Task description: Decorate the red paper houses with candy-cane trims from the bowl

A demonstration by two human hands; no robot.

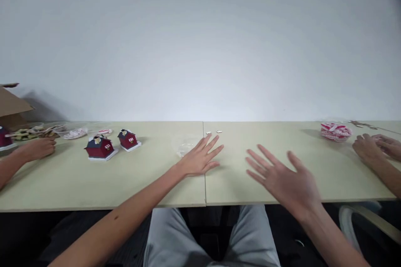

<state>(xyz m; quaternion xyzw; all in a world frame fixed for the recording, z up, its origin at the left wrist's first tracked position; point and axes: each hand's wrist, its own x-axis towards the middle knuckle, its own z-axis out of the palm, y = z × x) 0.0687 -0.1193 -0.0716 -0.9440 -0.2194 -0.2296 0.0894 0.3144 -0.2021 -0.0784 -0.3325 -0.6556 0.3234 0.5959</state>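
Observation:
My left hand (202, 157) is spread open above the table (150, 187), close to the seam in its top. Behind its wrist and palm stands a clear plastic bowl (184, 148), partly covered by the hand. Just beyond those fingertips lie two small pale pieces, a left one (208, 133) and a right one (219, 131), too small to name. On the other side, my right hand (285, 179) hangs over the front part of the table with fingers apart, slightly blurred, holding nothing.
Two red toy houses, a nearer one (99, 149) and a farther one (128, 139), stand at left. Beyond are a tub of white pieces (74, 133), a cardboard box (14, 104) and another person's hand (40, 149). At right, a co-worker's hands (368, 148) are beside a tub of red-and-white pieces (336, 132).

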